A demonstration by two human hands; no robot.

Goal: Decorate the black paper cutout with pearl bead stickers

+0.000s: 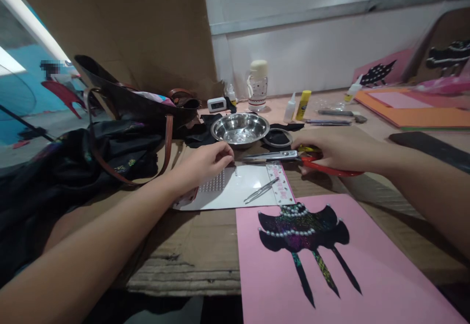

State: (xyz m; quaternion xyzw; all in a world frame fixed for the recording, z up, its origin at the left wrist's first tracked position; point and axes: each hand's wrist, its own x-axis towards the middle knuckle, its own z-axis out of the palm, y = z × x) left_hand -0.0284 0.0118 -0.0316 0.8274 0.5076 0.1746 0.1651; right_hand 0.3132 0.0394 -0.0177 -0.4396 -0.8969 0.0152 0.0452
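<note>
My right hand (326,148) is closed around the red handles of a pair of scissors (275,156), whose blades point left. Close to the blade tips, my left hand (211,165) rests with its fingers curled together; anything pinched in them is too small to make out. Beneath it lies a white card (237,194) with a sheet of stick-on pearls (215,183) partly covered by the hand. Tweezers (261,191) lie on the card. Nearer to me, pink paper (271,285) bears a black fabric cut-out (293,238) trimmed with rows of pearls and three pointed strips.
A steel bowl (240,130) stands behind the scissors, beside a small round dish (278,138). Farther back are a bottle (258,86), a glue bottle (290,108) and a yellow glue stick (303,105). A dark handbag (139,106) sits left; a black phone-like object (429,148) lies right.
</note>
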